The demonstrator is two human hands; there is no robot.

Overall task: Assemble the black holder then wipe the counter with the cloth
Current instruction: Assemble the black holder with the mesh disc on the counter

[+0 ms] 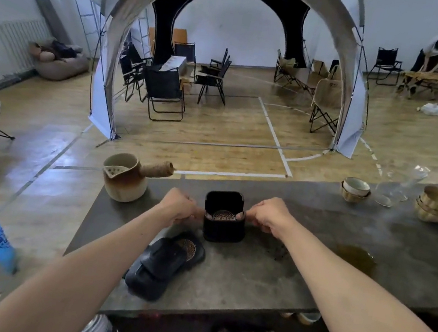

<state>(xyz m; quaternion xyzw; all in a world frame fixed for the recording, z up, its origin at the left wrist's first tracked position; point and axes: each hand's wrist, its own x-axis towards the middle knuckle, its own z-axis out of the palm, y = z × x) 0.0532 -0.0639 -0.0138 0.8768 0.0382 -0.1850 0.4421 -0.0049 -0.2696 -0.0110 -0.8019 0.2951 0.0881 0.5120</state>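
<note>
Holding the black holder [224, 218], the left hand [181, 205] and right hand [268, 216] are pinched shut on its sides; next, a piece from the black pieces [164, 266] must be added.

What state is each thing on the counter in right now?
black holder: upright, open-topped, patterned disc inside
left hand: pinching holder's left edge
right hand: pinching holder's right edge
loose black pieces: lying flat, overlapping, not in holder
side-handle pot: upright
spill: unwiped
bowls: stacked
</note>
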